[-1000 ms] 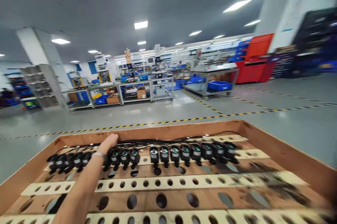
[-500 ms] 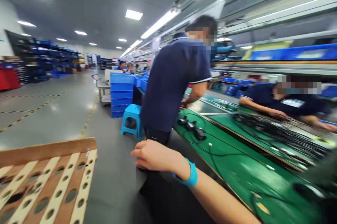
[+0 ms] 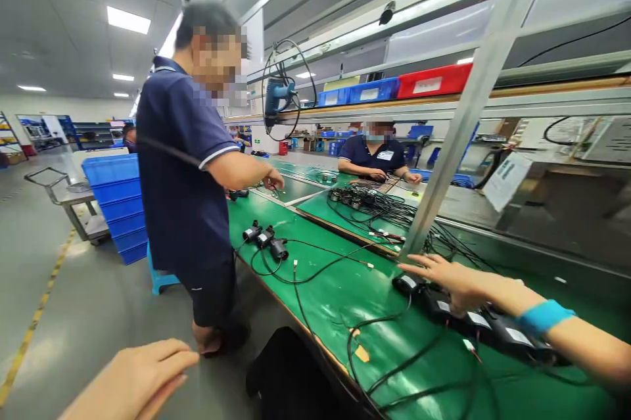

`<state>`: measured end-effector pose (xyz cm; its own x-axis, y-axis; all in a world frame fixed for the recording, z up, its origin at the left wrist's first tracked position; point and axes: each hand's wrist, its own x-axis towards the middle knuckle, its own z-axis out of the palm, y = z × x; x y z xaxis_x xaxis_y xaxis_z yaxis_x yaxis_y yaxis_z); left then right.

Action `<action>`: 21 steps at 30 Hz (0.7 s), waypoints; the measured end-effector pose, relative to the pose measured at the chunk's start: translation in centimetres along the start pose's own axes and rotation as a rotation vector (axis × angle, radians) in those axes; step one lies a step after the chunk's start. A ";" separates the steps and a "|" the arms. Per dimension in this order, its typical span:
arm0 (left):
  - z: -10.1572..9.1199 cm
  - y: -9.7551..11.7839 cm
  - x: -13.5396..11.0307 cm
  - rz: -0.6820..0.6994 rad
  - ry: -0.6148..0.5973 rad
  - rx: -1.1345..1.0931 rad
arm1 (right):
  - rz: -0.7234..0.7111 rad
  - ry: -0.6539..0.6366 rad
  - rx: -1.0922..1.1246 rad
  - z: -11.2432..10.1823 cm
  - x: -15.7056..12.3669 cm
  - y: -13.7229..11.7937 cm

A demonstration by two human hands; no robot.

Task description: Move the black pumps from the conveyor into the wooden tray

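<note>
My right hand (image 3: 456, 282), with a blue band at the wrist, reaches over a row of black housings (image 3: 478, 323) with white labels and cables. Its fingers are stretched out and apart; whether they touch the housings I cannot tell. At the lower left my left hand (image 3: 140, 374) hangs over the floor beside the bench, fingers extended and nothing in it. Three more black housings (image 3: 265, 236) with thin cables lie farther along the green bench top (image 3: 325, 288).
A person in a dark shirt (image 3: 185, 163) stands at the bench ahead; another sits across it (image 3: 373, 156). A cable pile (image 3: 365, 200) lies mid-bench. A metal post (image 3: 458, 117) rises near my right hand. Stacked blue crates (image 3: 116, 206) and a cart (image 3: 73, 200) stand left.
My view has turned right towards the bench, and the slatted board with holes has left the picture. My right hand has moved over the black housings. My left hand has come into view.
</note>
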<state>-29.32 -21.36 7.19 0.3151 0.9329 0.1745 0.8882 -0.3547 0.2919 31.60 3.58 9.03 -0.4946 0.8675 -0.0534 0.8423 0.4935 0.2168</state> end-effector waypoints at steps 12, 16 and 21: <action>12.9 19.9 29.1 0.259 -0.384 -0.296 | -0.216 0.031 0.137 5.3 3.6 3.5; 19.3 23.6 33.0 0.126 -0.363 -0.359 | -0.360 -0.235 0.141 4.3 4.1 5.5; 24.0 25.0 34.0 -0.018 -0.418 -0.266 | -0.489 -0.263 0.143 4.3 5.9 6.2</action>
<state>11.60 3.00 -2.18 0.4559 0.8652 -0.2090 0.7960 -0.2913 0.5305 34.85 12.05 5.86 -0.7794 0.5134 -0.3592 0.5586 0.8290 -0.0273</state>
